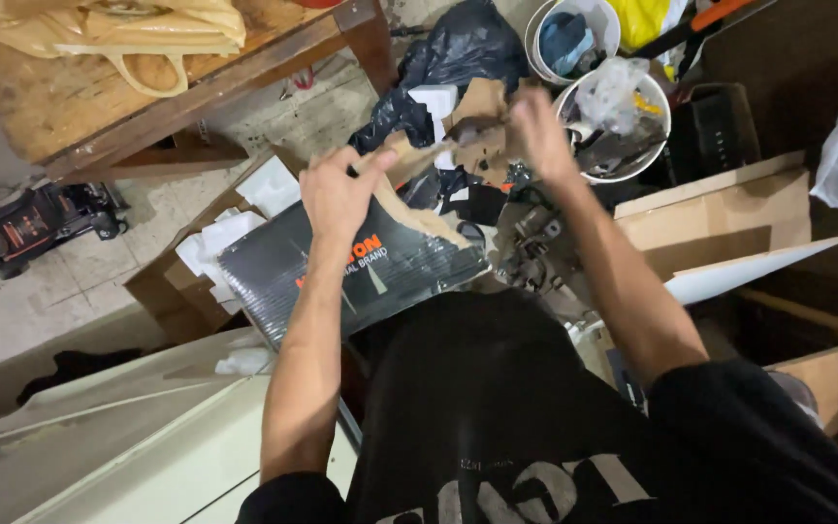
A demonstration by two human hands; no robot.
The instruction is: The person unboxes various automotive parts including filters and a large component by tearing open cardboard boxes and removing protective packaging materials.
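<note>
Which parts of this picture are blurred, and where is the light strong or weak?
In the head view, the right hand and the torn brown cardboard it shares with the left hand are smeared by motion. The black printed box stays fairly sharp. Light is flat, the white bucket rim bright, the right edge dark.

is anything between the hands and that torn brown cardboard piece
Nothing visible does. The left hand and right hand each already grip an end of the torn brown cardboard piece, held in the air above the black printed box.
</note>
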